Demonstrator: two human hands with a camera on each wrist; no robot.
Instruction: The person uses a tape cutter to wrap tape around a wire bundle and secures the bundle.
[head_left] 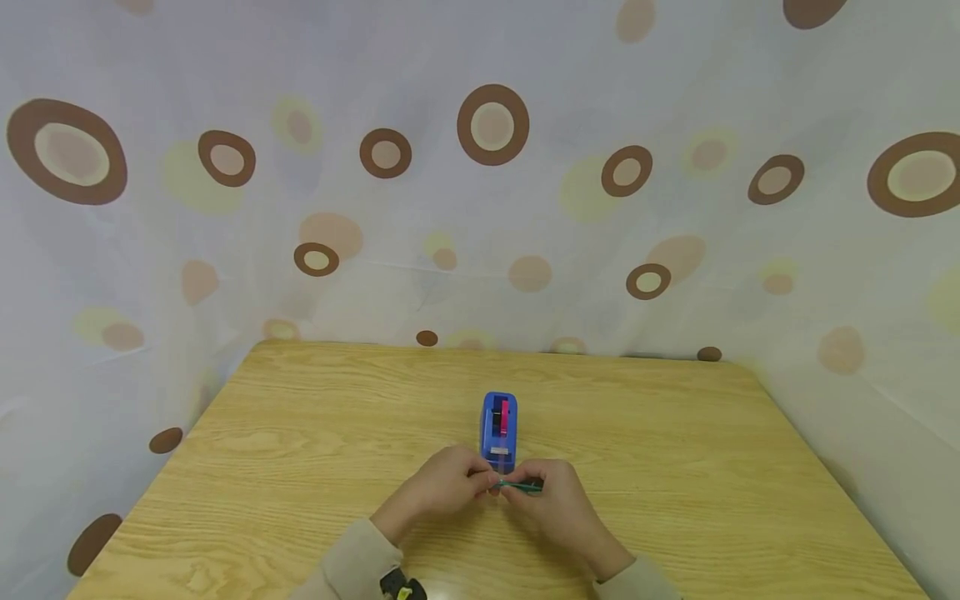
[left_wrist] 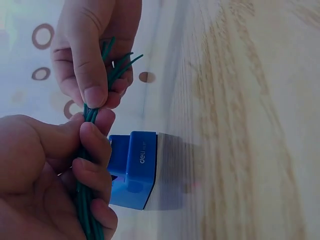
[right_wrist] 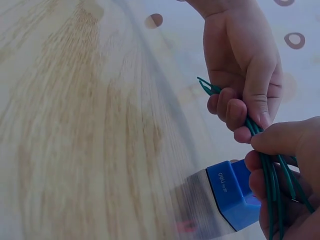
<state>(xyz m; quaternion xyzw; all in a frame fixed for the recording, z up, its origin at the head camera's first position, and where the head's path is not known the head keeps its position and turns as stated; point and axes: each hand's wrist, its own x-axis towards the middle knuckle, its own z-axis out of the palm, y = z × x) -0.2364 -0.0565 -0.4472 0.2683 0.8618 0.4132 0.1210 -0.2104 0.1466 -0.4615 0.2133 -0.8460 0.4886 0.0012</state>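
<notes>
A bundle of thin green wires (left_wrist: 91, 212) passes through both hands. My left hand (head_left: 452, 482) curls its fingers round one part of it, and my right hand (head_left: 553, 502) pinches it close by, thumb against fingers. Loose wire ends (left_wrist: 125, 67) fan out beyond the right hand in the left wrist view; further ends (right_wrist: 205, 86) stick out past the left hand in the right wrist view. Just beyond the hands stands a blue tape dispenser (head_left: 486, 433) with a pink-cored roll (head_left: 505, 417). A pale, see-through strip seems to run from its front towards the fingers; where it ends is hidden.
The wood-grain table (head_left: 330, 417) extends around the hands and dispenser. Behind it and at both sides hangs a white cloth (head_left: 420, 217) with brown and beige round spots. A black strap-like item (head_left: 401, 586) shows near the left sleeve.
</notes>
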